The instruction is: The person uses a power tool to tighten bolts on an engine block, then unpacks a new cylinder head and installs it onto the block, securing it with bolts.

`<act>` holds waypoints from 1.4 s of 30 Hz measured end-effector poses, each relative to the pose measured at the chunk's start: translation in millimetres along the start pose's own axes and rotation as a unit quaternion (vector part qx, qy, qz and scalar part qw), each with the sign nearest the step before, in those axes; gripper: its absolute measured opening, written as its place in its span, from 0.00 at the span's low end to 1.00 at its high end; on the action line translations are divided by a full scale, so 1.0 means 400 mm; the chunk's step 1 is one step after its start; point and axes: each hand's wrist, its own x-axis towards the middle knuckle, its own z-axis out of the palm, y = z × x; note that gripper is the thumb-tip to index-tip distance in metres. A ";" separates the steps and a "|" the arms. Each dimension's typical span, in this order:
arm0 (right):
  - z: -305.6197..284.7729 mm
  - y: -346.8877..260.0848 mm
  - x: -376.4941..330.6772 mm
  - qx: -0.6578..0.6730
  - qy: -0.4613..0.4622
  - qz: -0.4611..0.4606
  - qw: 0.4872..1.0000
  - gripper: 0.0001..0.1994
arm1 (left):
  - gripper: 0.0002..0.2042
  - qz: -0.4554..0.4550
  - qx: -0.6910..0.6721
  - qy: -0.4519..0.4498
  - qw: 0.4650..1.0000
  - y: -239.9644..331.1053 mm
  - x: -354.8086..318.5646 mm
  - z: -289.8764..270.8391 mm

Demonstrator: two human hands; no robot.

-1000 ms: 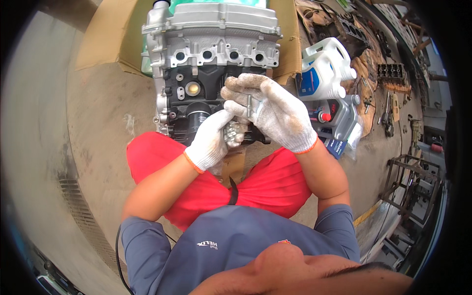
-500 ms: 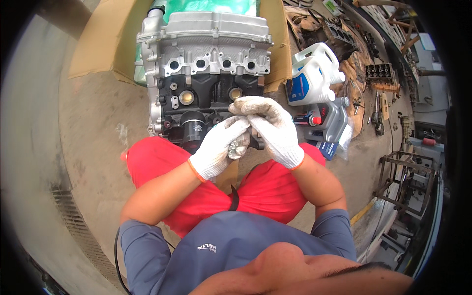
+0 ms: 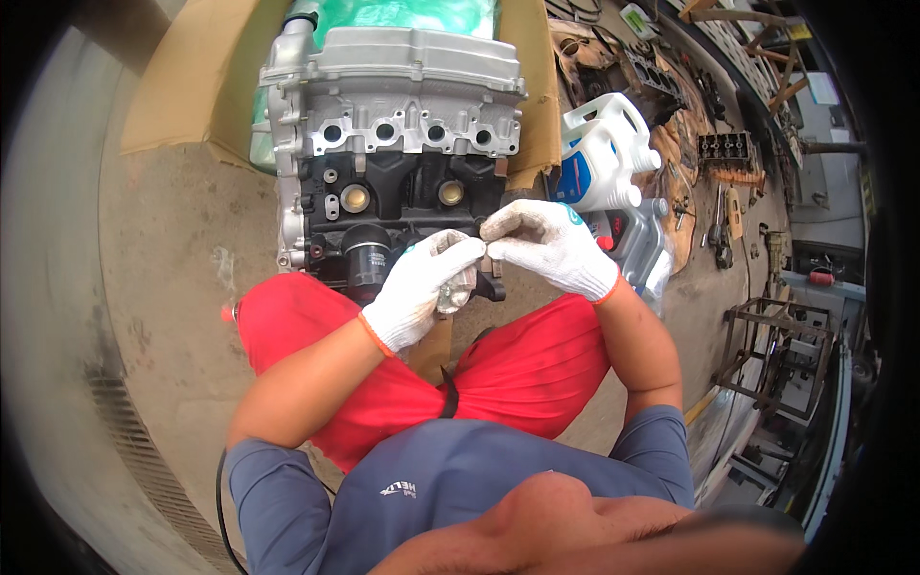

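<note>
Both my hands wear white knit gloves with orange cuffs and meet in front of the engine (image 3: 412, 125). My left hand (image 3: 422, 287) is closed, its thumb and forefinger brought together. A greyish shape (image 3: 455, 292) shows under its fingers; whether that is a held item or soiled glove fingers I cannot tell. My right hand (image 3: 551, 247) is closed in a pinch close to the left fingertips, and whatever lies between is too small to name. The engine stands upright with a silver head above a black block. A black oil filter (image 3: 368, 264) juts out beside my left hand.
An opened cardboard box (image 3: 182, 105) with green plastic sheeting (image 3: 402, 13) surrounds the engine's back. To the right stand white jugs (image 3: 599, 158) and a grey bottle (image 3: 637, 230). Farther right are engine parts (image 3: 724, 149), tools (image 3: 721, 225) and a metal frame (image 3: 776, 350). A floor grate (image 3: 144, 450) lies left.
My right hand has moved right and slightly down, from covering the left fingertips to a pinch beside them. The view has shifted slightly; the engine stands as before.
</note>
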 end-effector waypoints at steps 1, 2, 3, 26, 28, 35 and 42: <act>-0.005 -0.003 0.014 -0.066 0.031 -0.033 0.997 0.10 | 0.10 -0.008 -0.019 0.020 1.000 -0.002 0.002 -0.006; -0.015 -0.007 0.037 -0.131 0.061 -0.068 0.987 0.10 | 0.10 -0.015 -0.038 0.040 0.998 -0.006 0.007 -0.014; -0.032 -0.012 0.055 -0.197 0.096 -0.098 0.971 0.10 | 0.10 -0.026 -0.057 0.054 0.997 -0.009 0.014 -0.015; -0.169 0.162 0.283 -0.644 0.326 -0.050 0.690 0.09 | 0.11 -0.004 -0.023 0.064 0.998 -0.003 0.002 -0.017; -0.169 0.164 0.279 -0.634 0.325 -0.066 0.699 0.09 | 0.11 0.005 -0.022 0.058 0.998 -0.001 0.002 -0.017; -0.185 0.197 0.304 -0.654 0.327 -0.067 0.679 0.10 | 0.11 0.015 -0.026 0.047 0.998 -0.005 0.003 -0.026; -0.174 0.179 0.299 -0.671 0.339 -0.041 0.658 0.17 | 0.10 0.012 -0.022 0.052 0.998 -0.003 -0.001 -0.024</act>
